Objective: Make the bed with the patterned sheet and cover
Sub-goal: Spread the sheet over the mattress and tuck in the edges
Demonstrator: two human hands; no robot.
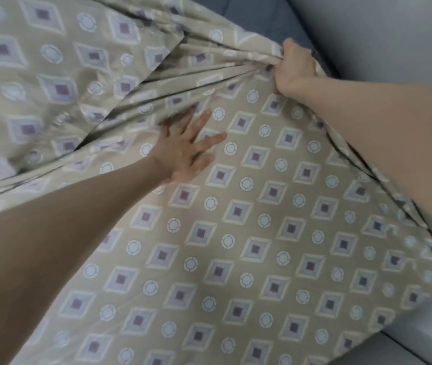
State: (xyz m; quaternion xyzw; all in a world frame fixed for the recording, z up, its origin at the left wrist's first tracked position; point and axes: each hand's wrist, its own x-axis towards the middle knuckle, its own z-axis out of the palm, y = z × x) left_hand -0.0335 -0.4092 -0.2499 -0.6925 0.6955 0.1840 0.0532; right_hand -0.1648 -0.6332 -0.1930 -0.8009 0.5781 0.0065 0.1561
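A beige patterned sheet point(249, 233) with purple diamonds and pale circles lies smooth over the near part of the bed. A matching patterned cover point(51, 61) is bunched in folds across the upper left. My left hand point(185, 151) presses flat on the sheet with fingers spread, right at the edge of the folds. My right hand point(293, 67) grips a gathered bunch of the patterned fabric near the bed's far right edge, and tight creases run from it toward the left.
A blue-grey mattress surface point(267, 14) shows at the top beyond the fabric. A pale grey wall or bed frame point(393, 35) runs along the right side, with a light ledge point(425, 335) at the lower right.
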